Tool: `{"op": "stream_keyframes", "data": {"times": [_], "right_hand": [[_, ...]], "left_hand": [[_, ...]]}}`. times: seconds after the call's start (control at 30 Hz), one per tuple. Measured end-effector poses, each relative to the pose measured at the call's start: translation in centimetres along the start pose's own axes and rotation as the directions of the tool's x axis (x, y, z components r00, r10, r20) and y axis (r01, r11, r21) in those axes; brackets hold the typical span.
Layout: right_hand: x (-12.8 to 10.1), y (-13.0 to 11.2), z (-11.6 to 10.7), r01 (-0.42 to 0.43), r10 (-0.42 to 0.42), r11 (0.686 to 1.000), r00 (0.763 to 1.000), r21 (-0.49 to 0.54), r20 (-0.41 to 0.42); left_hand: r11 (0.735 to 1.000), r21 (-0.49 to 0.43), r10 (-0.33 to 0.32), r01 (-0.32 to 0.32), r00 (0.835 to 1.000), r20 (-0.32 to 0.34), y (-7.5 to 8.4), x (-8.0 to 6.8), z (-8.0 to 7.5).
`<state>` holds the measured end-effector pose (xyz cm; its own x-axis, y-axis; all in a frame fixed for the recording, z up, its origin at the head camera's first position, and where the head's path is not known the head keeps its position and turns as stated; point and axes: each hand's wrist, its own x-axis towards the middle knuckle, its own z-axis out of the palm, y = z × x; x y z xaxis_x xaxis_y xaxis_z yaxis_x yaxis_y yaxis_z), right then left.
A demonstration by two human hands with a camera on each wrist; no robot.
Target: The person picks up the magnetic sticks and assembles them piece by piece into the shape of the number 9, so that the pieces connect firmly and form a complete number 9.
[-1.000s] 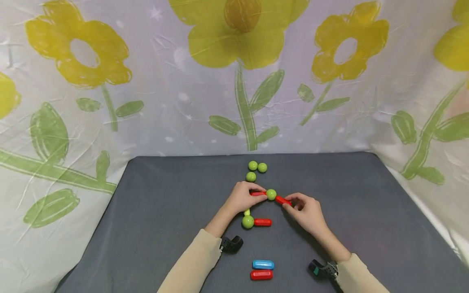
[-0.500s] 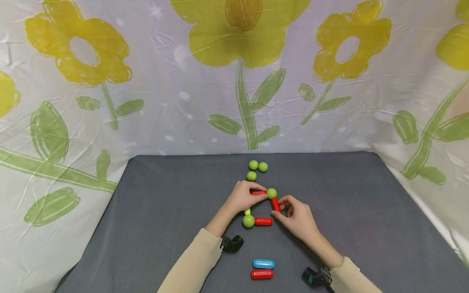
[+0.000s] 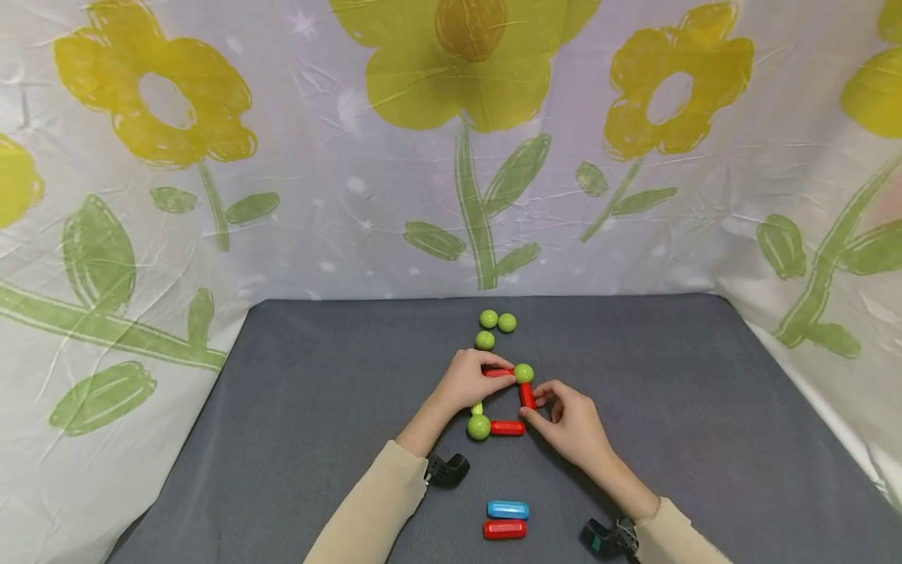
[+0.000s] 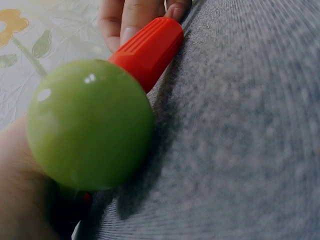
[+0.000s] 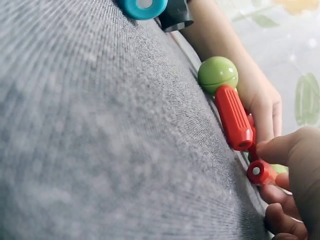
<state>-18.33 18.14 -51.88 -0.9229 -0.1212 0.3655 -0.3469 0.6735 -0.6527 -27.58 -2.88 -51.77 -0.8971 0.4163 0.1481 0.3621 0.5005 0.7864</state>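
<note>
My left hand (image 3: pixel 465 380) pinches a red rod (image 3: pixel 498 374) that joins a green ball (image 3: pixel 524 374). A second red rod (image 3: pixel 528 396) runs from that ball toward me, and my right hand (image 3: pixel 574 423) pinches it between thumb and fingers. In the right wrist view this rod's free end (image 5: pixel 257 171) shows a silvery centre. Nearer me, another green ball (image 3: pixel 479 427) bears a third red rod (image 3: pixel 507 428) pointing right and a yellow-green rod (image 3: pixel 477 409) partly hidden under my left hand. The second rod's near end stands slightly apart from the third rod's end.
Beyond my left hand lie several loose green balls (image 3: pixel 488 319). Closer to me, a blue rod (image 3: pixel 508 510) and a red rod (image 3: pixel 504 530) lie side by side on the grey cloth (image 3: pixel 317 392). A flower-printed curtain (image 3: pixel 303 157) hangs behind the table.
My right hand has swung its red rod from slanting out to the right to pointing toward me, moving left and slightly nearer. My left hand has kept its hold and place.
</note>
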Motion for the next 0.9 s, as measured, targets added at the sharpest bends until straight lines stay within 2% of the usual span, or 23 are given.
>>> {"op": "stream_keyframes", "data": {"times": [0.27, 0.37, 0.5, 0.7, 0.8, 0.9], "right_hand": [[1.6, 0.8, -0.5, -0.036, 0.038, 0.994, 0.999, 0.104, -0.013], [3.4, 1.3, -0.9, -0.075, 0.076, 0.989, 0.997, 0.128, -0.002], [6.8, 2.1, -1.1, -0.141, 0.135, 0.982, 0.989, 0.124, 0.051], [11.6, 3.3, 0.0, -0.238, 0.219, 0.964, 0.963, 0.119, 0.157], [13.1, 3.8, 0.9, -0.251, 0.227, 0.962, 0.954, 0.105, 0.197], [14.1, 3.9, 1.7, -0.227, 0.206, 0.970, 0.956, 0.083, 0.212]], "left_hand": [[1.000, -0.007, -0.005, 0.005, 1.000, 0.000, -0.1, 0.0, 0.0], [1.000, -0.011, -0.008, 0.008, 1.000, 0.006, -0.2, 0.1, 0.0], [1.000, -0.012, -0.012, 0.013, 1.000, 0.017, -0.3, 0.1, 0.0], [1.000, -0.011, -0.002, 0.002, 1.000, 0.011, -0.3, 0.1, -0.1], [1.000, -0.012, -0.002, 0.002, 1.000, 0.019, -0.3, 0.1, -0.1], [1.000, -0.007, 0.008, -0.007, 1.000, 0.022, -0.4, 0.1, -0.1]]}}
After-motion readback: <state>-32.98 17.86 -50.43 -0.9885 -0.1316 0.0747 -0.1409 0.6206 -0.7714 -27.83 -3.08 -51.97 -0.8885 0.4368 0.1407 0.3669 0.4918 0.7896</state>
